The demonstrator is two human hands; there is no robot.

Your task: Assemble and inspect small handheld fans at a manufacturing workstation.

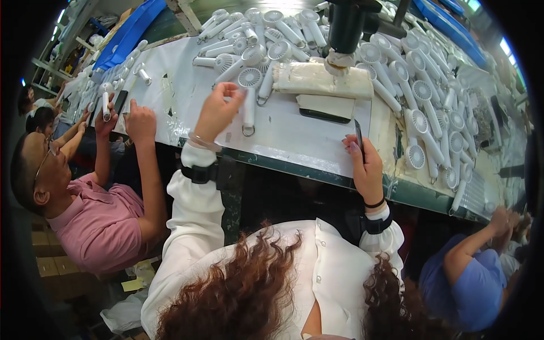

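A white fan (249,107) lies on the table (300,153) just right of the left hand (218,111), the nearer one, its handle pointing toward the person. That hand is loosely curled, apparently empty; the right hand (368,169) pinches a slim dark tool (358,134).

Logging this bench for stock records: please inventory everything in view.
Worktable: one, white-covered, green edge, centre
Handheld fans: dozens, white, heaped top and right
Machine part: one, dark green, top centre
Wrapped block: one, cream, beneath machine part
Flat item: one, dark with pale top, below block
Trays: at least two, blue, upper corners
Boxes: several, brown, lower left
Co-workers: several, pink shirt left, blue shirt right
Slim object: one, dark, right of flat item
Sleeves: two, white, lower centre
Left fingers: one set, bare, beside fans
Right fingers: one set, bare, holding slim object
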